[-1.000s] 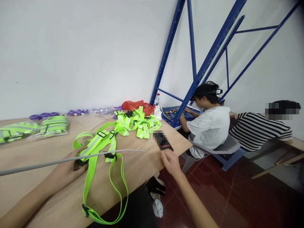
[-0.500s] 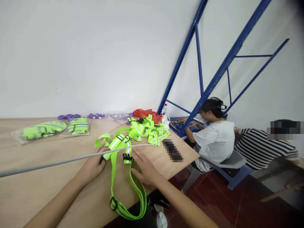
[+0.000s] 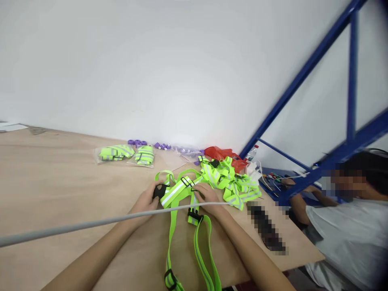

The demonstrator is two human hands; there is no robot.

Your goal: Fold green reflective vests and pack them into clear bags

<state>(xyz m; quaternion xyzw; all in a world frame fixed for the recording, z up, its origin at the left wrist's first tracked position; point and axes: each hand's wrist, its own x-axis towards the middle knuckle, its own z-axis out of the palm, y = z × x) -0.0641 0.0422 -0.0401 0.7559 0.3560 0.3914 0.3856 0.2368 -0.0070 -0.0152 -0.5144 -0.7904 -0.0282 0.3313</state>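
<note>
A neon-green reflective strap harness [image 3: 176, 192] with silver stripes lies on the table in front of me. My left hand [image 3: 146, 202] is closed on a black piece [image 3: 159, 191] at the harness's left end. My right hand [image 3: 209, 195] has its fingers bent round the strap beside a black slider; the fingertips are partly hidden. Below that hand hangs a black side-release buckle [image 3: 195, 214]. Long strap loops run down toward the near edge, one through a black adjuster [image 3: 170, 279]. A pile of similar green straps [image 3: 236, 182] sits just beyond my right hand.
Two bagged strap sets [image 3: 144, 156] lie at the back left, near purple rolls [image 3: 137, 142]. A red plastic bag [image 3: 222, 153] and a bottle [image 3: 252, 152] stand by the wall. A grey cable [image 3: 100, 224] crosses the view. A co-worker [image 3: 348, 230] sits right, beyond a blue frame [image 3: 303, 76].
The view has swung left. My left hand has taken hold of the black piece, and my right hand has moved up from the lower loop to the strap near the sliders.
</note>
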